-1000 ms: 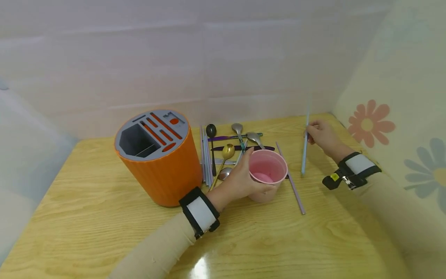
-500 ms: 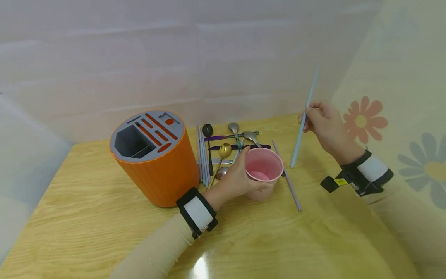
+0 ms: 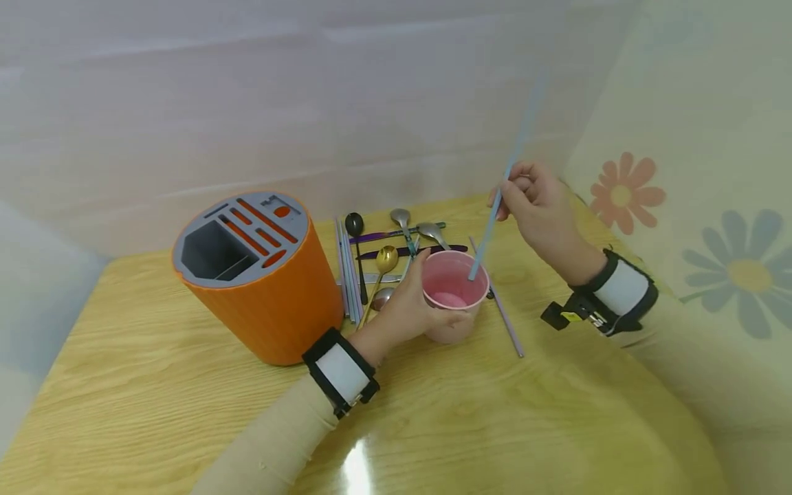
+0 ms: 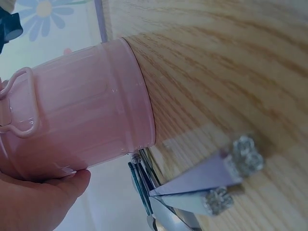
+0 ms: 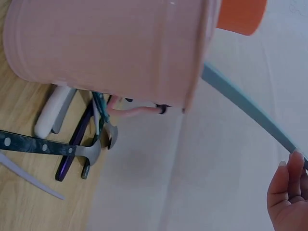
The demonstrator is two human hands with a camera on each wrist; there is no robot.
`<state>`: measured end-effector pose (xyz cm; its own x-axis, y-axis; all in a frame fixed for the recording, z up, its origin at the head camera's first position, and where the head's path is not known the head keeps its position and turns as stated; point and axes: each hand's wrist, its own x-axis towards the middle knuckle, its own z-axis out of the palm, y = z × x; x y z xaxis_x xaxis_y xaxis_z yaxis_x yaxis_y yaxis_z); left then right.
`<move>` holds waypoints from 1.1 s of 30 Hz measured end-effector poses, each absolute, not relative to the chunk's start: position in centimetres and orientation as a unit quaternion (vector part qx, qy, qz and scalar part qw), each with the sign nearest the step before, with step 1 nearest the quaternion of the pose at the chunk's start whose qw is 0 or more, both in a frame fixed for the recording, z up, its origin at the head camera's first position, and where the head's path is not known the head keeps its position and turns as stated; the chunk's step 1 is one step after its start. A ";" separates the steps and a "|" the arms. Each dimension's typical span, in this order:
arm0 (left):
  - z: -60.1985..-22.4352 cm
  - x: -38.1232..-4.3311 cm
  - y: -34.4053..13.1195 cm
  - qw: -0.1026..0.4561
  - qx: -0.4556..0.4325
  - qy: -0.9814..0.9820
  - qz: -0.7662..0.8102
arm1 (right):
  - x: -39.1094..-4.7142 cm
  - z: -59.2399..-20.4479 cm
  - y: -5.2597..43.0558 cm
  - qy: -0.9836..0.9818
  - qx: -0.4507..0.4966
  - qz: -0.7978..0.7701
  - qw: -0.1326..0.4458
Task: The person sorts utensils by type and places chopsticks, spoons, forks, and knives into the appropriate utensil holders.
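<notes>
the light-blue chopstick point(image 3: 487, 232) i'm watching slants in the right hand's point(image 3: 540, 218) pinch, its lower end at the mouth of the pink cup point(image 3: 454, 333). on my feed the left hand point(image 3: 408, 309) grips that cup on the tabletop point(image 3: 433, 419), a lilac chopstick point(image 3: 506, 320) just right of it and a gold spoon point(image 3: 386, 258) between it and the orange slotted holder point(image 3: 291, 309).

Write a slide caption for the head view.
The left hand holds a pink cup as the right hand pinches a blue chopstick, its tip at the cup's mouth; an orange holder stands nearby.
</notes>
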<state>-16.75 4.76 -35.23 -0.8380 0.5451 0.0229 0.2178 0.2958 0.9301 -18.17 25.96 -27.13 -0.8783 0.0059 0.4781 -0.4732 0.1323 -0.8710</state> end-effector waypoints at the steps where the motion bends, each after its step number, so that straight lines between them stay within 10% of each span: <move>1: -35.2 -16.8 4.7 0.150 0.240 0.791 0.542 | -18.2 -27.2 25.7 -0.737 0.163 0.629 0.184; 33: -35.3 -17.4 4.5 0.132 0.264 0.781 0.550 | -17.8 -32.9 25.3 -0.874 0.158 0.439 0.136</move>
<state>-17.38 4.48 -35.29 -0.8256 0.5578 0.0849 0.2680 0.2553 0.9290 -17.82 25.32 -32.86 -0.9134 -0.1569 0.3756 -0.3951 0.5640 -0.7251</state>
